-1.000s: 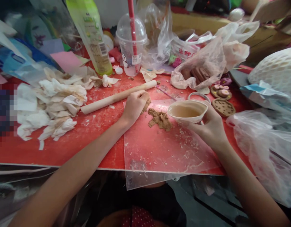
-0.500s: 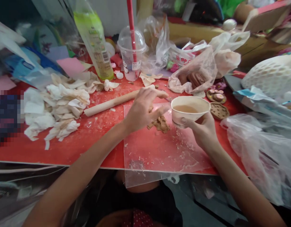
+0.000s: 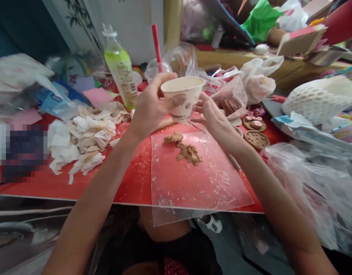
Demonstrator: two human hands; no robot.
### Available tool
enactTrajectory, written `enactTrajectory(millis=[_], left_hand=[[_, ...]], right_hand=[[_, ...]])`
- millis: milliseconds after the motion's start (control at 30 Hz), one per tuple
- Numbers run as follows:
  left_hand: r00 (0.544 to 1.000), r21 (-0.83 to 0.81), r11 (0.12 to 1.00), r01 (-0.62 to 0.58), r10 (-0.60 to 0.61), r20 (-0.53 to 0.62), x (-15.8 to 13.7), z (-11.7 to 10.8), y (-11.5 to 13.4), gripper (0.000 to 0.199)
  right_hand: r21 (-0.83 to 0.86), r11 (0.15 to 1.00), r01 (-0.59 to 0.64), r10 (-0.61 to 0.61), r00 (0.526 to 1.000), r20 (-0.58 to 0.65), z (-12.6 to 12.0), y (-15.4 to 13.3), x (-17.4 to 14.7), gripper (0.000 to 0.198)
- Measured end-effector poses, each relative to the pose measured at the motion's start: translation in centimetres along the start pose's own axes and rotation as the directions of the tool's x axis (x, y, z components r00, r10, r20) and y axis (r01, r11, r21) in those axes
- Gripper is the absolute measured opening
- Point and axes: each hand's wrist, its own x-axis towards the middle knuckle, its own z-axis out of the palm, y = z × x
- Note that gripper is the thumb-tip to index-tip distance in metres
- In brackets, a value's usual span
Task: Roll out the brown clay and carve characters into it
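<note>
A white paper cup (image 3: 183, 100) with a faint printed pattern is raised above the table, its inside pale. My left hand (image 3: 153, 103) is wrapped round its left side. My right hand (image 3: 217, 118) is at the cup's right side with fingers stretched out; whether the fingertips touch it I cannot tell. Beneath lies a clear plastic sheet (image 3: 187, 191) bearing crumbly brown clay-like material (image 3: 190, 153) and a rounded brown lump (image 3: 173, 137). A pale rolling pin (image 3: 166, 123) shows partly behind the left hand and cup.
Crumpled tissues (image 3: 88, 135) heap at the left. Behind stand a green-yellow bottle (image 3: 121, 74) and a lidded plastic cup with a red straw (image 3: 157, 47). To the right are a brown speckled disc (image 3: 256, 139), plastic bags (image 3: 304, 179) and foam netting (image 3: 322, 97). The sheet overhangs the table's front edge.
The paper cup has moved up and left, from my right hand into my left. My left hand has closed on it, my right fingers have straightened, and the brown lump has come into view.
</note>
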Motion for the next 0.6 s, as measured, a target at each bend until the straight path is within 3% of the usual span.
enactTrajectory(millis=[100, 233, 400, 533, 600], left_hand=[[0.991, 0.073, 0.997, 0.005, 0.005, -0.134, 0.1, -1.3, -2.3, 0.045], [0.948, 0.214, 0.967, 0.139, -0.068, -0.311, 0.2, -2.1, -5.9, 0.041], [0.902, 0.294, 0.909, 0.295, -0.164, -0.4, -0.3, -1.9, -8.4, 0.038], [0.911, 0.34, 0.888, 0.309, -0.174, -0.373, -0.7, -1.7, -9.2, 0.036], [0.918, 0.364, 0.876, 0.316, -0.184, -0.351, -0.7, -1.6, -9.6, 0.038]], right_hand=[[-0.105, 0.994, 0.014, -0.016, 1.0, -0.017, 0.0, 2.2, -0.8, 0.034], [-0.267, 0.962, -0.058, 0.059, 0.998, -0.007, -1.0, 4.8, -1.6, 0.03], [-0.439, 0.885, -0.153, 0.177, 0.984, 0.015, -4.5, 5.8, -1.8, 0.02], [-0.583, 0.786, -0.207, 0.393, 0.894, 0.213, -6.7, 6.9, -2.9, 0.023], [-0.636, 0.742, -0.214, 0.46, 0.852, 0.25, -6.8, 7.4, -3.7, 0.029]])
